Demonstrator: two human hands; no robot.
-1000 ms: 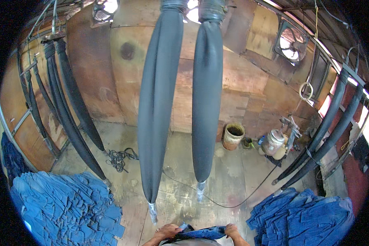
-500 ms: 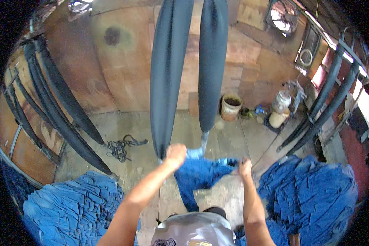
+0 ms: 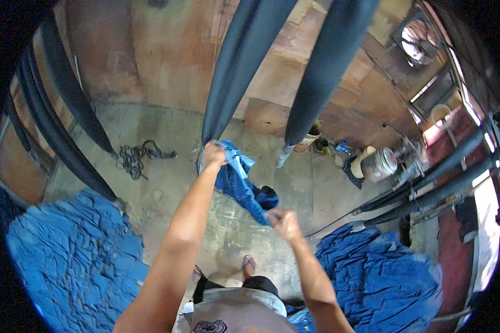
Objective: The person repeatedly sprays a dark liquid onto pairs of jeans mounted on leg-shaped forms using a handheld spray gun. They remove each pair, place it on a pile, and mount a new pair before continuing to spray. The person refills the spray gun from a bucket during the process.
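A pair of blue jeans stretches slantwise between my hands, bunched and twisted. My left hand is closed on its upper end, right by the lower tip of a long dark hanging tube. Lower and to the right, my right hand grips the other end of the jeans, with the fingers pinched on the cloth. A second dark tube hangs to the right of the first, apart from the jeans. A pale fitting shows at its lower tip.
Piles of blue jeans lie at left and right. A tangled dark strap lies on the floor. More dark tubes hang at left and right. A bucket and a clear jar stand near the back wall.
The view has tilted and shifted. The jeans have gone from spread out to bunched and slanting. My right hand has come down and closer to the left, which stays by the tube's tip.
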